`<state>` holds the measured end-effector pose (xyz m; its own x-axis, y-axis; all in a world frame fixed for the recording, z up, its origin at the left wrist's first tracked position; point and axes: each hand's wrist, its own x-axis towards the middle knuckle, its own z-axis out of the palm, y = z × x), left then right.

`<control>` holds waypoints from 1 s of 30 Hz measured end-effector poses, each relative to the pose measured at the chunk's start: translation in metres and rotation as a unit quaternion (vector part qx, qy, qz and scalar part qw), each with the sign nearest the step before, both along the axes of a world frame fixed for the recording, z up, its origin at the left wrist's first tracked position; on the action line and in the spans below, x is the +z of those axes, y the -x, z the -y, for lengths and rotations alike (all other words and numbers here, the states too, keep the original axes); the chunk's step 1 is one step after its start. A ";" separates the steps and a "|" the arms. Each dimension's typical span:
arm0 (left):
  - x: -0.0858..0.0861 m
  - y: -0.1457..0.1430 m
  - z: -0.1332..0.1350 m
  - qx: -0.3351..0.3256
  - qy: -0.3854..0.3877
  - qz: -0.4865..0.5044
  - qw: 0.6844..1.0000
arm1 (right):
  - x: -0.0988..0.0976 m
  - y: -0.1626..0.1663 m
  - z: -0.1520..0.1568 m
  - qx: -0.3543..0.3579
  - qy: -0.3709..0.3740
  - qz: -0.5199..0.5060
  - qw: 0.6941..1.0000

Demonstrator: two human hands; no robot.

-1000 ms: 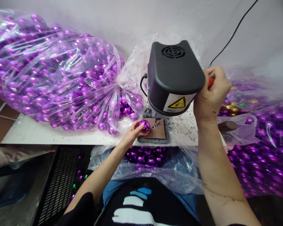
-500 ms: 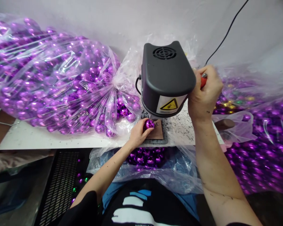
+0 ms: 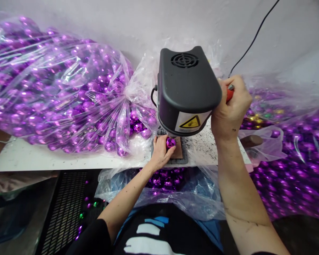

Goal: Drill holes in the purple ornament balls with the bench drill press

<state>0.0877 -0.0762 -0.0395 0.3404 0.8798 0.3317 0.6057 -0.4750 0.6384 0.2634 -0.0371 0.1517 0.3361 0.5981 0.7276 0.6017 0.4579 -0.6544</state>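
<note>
1. Bauble (image 3: 171,142), purple, sits on the pad (image 3: 180,153) under the machine (image 3: 187,88), at the bench (image 3: 42,159) front edge; the left hand (image 3: 161,152) has its grip closed around it.
2. Right hand (image 3: 230,109) grip is clamped on the red handle (image 3: 230,94) beside the machine.
3. Bag (image 3: 55,95) of purple balls lies behind, to the left.

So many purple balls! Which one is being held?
Find the big black machine on the white table. Right under it, the left hand pinches one purple ball. It is the only ball in a hand; its neighbours lie in plastic bags.
</note>
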 end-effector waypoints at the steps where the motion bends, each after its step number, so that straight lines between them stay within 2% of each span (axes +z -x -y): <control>1: -0.001 -0.001 0.000 0.007 -0.003 -0.004 1.000 | 0.000 0.000 0.000 -0.001 -0.002 -0.003 1.000; 11: -0.005 -0.003 0.000 0.024 0.000 -0.013 1.000 | -0.002 -0.001 0.001 -0.020 -0.016 0.028 0.999; 15: -0.006 -0.004 0.001 0.025 -0.004 -0.010 1.000 | -0.004 0.001 0.011 -0.040 -0.043 0.054 0.997; 20: -0.004 -0.003 0.002 0.024 0.002 -0.010 1.000 | -0.027 0.002 0.037 -0.087 -0.143 0.095 0.981; 24: -0.004 -0.003 0.003 0.017 0.006 -0.001 1.000 | -0.048 0.001 0.053 -0.045 -0.147 0.089 0.984; 30: -0.003 -0.004 0.003 0.004 0.038 0.000 0.999 | -0.070 0.004 0.060 -0.041 -0.168 0.082 0.981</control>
